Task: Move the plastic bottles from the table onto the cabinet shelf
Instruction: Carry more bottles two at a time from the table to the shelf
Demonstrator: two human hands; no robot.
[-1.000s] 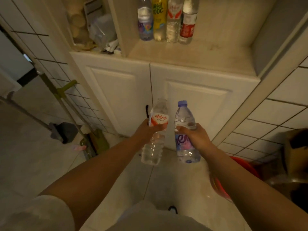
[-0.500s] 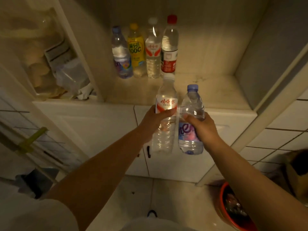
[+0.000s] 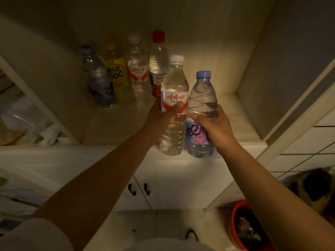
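Left hand [image 3: 159, 118] wrapped around white-cap bottle [image 3: 173, 98], upright. Right hand [image 3: 215, 127] wrapped around blue-cap bottle [image 3: 202, 98], just beside. Both raised above shelf [image 3: 241, 122] front. Four bottles [image 3: 126, 77] stand behind left hand.

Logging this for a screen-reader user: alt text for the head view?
Two bare hands hold clear plastic bottles upright at the front edge of a cream cabinet shelf: the left hand grips a white-capped bottle with a red-and-white label, the right hand a blue-capped bottle with a purple label. Four more bottles stand in a row at the back left.
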